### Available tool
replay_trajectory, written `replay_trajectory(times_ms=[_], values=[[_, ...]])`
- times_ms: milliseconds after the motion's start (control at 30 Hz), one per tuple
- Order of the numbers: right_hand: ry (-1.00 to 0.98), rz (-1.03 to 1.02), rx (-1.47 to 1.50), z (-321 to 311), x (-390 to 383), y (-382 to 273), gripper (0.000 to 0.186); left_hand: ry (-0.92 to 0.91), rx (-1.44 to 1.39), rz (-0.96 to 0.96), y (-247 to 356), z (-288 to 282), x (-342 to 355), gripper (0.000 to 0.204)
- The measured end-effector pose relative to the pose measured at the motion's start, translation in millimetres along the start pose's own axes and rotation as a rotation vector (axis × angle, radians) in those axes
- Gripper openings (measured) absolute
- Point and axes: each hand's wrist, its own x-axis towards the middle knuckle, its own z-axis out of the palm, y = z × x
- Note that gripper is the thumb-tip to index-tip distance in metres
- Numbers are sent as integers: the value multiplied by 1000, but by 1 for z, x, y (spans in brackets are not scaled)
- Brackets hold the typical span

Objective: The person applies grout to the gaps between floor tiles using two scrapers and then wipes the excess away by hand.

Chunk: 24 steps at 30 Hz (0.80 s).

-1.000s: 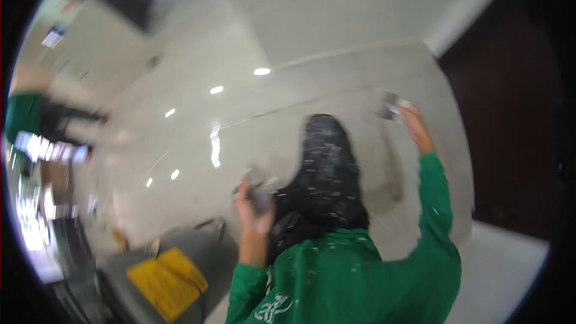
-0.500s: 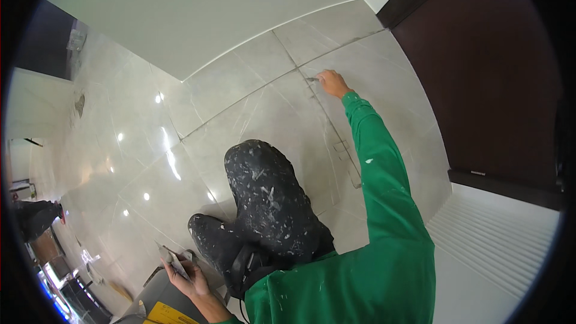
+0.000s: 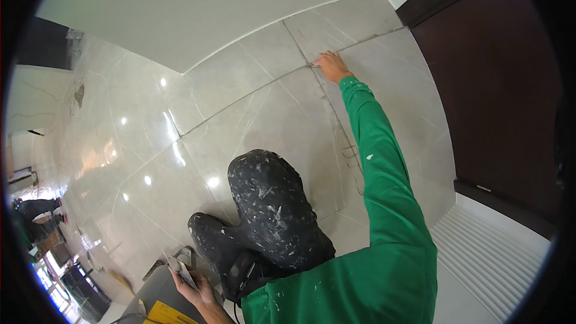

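Observation:
My right hand [image 3: 332, 67] reaches far forward and is closed on a small grey scraper [image 3: 314, 65], mostly hidden by the fingers. Its tip rests by the crossing of the dark tile joints [image 3: 308, 63]. Low at the left, beside my knee, my left hand [image 3: 197, 291] grips a flat, light-grey scraper [image 3: 182, 271] raised off the floor. Glossy grey floor tiles [image 3: 270, 114] lie under both. Along the joint near my right forearm, thin dark lines [image 3: 350, 153] form small rectangles and a hook; I cannot tell whether they are marks or wire.
A pale wall [image 3: 210, 12] borders the floor ahead, and a dark brown door [image 3: 492, 84] stands at the right above a ribbed white surface [image 3: 486, 258]. By my left hand is a grey, rounded object [image 3: 165, 297] with a yellow sheet [image 3: 168, 314]. Another person's dark-clothed legs [image 3: 39, 210] show far left.
My right hand has moved forward along the joint to the crossing, and its scraper is now mostly covered. My left hand keeps its grip, shifted slightly. The view has turned a little.

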Motion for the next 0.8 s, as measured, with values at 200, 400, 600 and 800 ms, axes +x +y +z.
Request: replay_trajectory(times_ms=[200,400,600,800], values=[[15,-31,-31,14,-25,-9,27,-101,-37,-28,8,-18,11,26],[-12,-92,-95,26,-97,-3,38,-348,-86,-133,5,-6,18,29],[-92,-99,-41,38,-207,-11,36,-376,-114,-189,5,-11,31,34],[-200,-160,19,23,-245,-9,42,-364,-127,-179,11,-33,44,31]])
